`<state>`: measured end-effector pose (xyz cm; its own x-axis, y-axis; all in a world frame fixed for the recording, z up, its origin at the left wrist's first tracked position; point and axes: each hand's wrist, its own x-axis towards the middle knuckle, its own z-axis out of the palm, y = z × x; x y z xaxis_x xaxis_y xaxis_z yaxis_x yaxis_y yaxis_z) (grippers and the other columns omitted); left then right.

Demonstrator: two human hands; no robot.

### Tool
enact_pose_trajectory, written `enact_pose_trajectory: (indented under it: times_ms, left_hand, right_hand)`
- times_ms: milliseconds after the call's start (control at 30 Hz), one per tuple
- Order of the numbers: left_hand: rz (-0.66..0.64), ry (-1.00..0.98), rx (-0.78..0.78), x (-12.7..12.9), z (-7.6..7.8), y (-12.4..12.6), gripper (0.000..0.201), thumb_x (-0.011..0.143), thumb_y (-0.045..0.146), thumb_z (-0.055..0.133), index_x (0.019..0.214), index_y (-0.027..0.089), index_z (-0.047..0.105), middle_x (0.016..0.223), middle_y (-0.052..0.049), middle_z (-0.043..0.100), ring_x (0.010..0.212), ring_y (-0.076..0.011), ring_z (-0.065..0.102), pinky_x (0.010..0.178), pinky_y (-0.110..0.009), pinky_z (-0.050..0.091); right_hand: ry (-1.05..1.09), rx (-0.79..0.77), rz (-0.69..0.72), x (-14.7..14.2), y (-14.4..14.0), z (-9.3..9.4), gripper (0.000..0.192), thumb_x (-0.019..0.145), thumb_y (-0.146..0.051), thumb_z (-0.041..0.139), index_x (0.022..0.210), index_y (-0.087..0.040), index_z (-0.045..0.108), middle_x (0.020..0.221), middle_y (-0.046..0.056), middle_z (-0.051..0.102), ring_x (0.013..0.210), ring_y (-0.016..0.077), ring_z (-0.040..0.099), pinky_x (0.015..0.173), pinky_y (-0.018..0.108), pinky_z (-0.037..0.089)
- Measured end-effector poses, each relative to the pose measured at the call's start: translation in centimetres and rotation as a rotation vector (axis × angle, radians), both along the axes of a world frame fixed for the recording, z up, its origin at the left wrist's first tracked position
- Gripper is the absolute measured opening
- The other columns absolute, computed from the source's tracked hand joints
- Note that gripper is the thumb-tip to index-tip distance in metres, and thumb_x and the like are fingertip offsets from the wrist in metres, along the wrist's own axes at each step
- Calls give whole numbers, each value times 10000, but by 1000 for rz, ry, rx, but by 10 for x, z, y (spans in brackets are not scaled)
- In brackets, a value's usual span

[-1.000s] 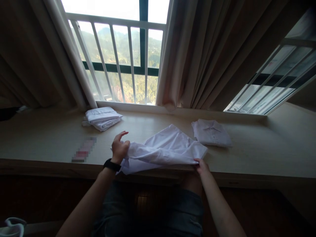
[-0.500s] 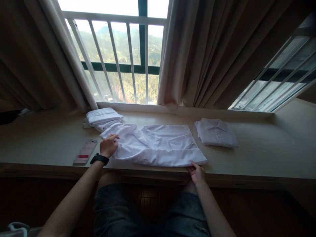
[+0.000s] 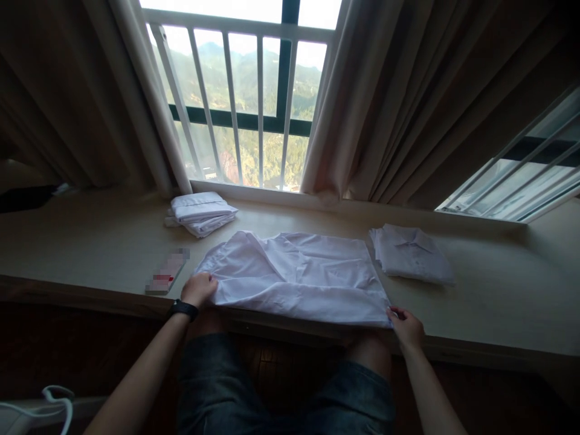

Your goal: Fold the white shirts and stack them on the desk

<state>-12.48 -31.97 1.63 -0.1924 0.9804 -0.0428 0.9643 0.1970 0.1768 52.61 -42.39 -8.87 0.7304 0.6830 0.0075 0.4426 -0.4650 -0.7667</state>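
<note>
White shirt (image 3: 299,275) lies spread flat on our ledge (image 3: 498,302); our left hand (image 3: 199,289) pinches its near-left corner, our right hand (image 3: 406,326) pinches the near-right corner.

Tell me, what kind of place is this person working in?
Probably a bedroom or living room high up in an apartment or hotel. A wide wooden window ledge serves as the worktop, beige curtains hang beside a barred window overlooking green hills, and folded white shirts lie on it.

Single head-worn view, looking forward and down, close over the tabletop (image 3: 498,302), facing the barred window (image 3: 254,103).
</note>
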Motion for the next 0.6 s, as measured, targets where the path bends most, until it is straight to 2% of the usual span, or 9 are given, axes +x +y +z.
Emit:
enact_pose_trajectory:
  times_ms: [133, 233, 333, 433, 533, 600]
  left_hand:
    - [-51, 100, 163, 13, 12, 4, 304, 833, 365, 569, 950, 134, 729, 1071, -213, 694, 1094, -369, 577, 950, -485, 431]
    - [-104, -3, 214, 22, 18, 34, 399, 860, 343, 553, 1152, 105, 683, 1194, -218, 661, 1187, -355, 538, 1037, -459, 378]
    - [-150, -141, 205, 28, 18, 80, 525, 847, 314, 596, 1317, 78, 594, 1333, -213, 606, 1266, -314, 516, 1111, -389, 319]
    - [-181, -216, 158, 32, 12, 127, 698, 788, 308, 684, 1424, 88, 500, 1445, -190, 538, 1300, -275, 507, 1106, -320, 322]
    - [-172, -298, 66, 33, 4, 165, 788, 709, 295, 751, 1424, 81, 497, 1317, -178, 640, 1119, -245, 623, 965, -285, 428]
    - [-165, -352, 0, 30, 0, 183, 666, 670, 265, 764, 1295, 90, 614, 1096, -127, 736, 922, -215, 669, 842, -265, 466]
  right_hand:
    - [-198, -187, 51, 2, -14, 8, 365, 691, -448, 636, 921, -188, 750, 933, 149, 741, 870, 325, 667, 753, 399, 475]
    - [-376, -261, 49, -5, -12, 18, 361, 762, -361, 554, 1007, -165, 734, 988, 188, 715, 929, 343, 652, 812, 432, 484]
    - [-568, -92, 136, -30, 0, 26, 446, 826, -343, 464, 1137, -118, 690, 1102, 220, 671, 1081, 355, 608, 957, 478, 465]
    - [-593, 148, 398, -70, 21, 28, 462, 874, -389, 449, 1200, -135, 656, 1325, 186, 595, 1306, 326, 487, 1134, 490, 356]
    - [-581, 184, 619, -106, 42, 22, 458, 910, -418, 460, 1269, -193, 636, 1482, 110, 503, 1461, 302, 319, 1214, 507, 232]
    - [-593, 119, 688, -119, 51, 14, 474, 944, -422, 431, 1344, -233, 600, 1528, 73, 466, 1486, 297, 286, 1217, 525, 214]
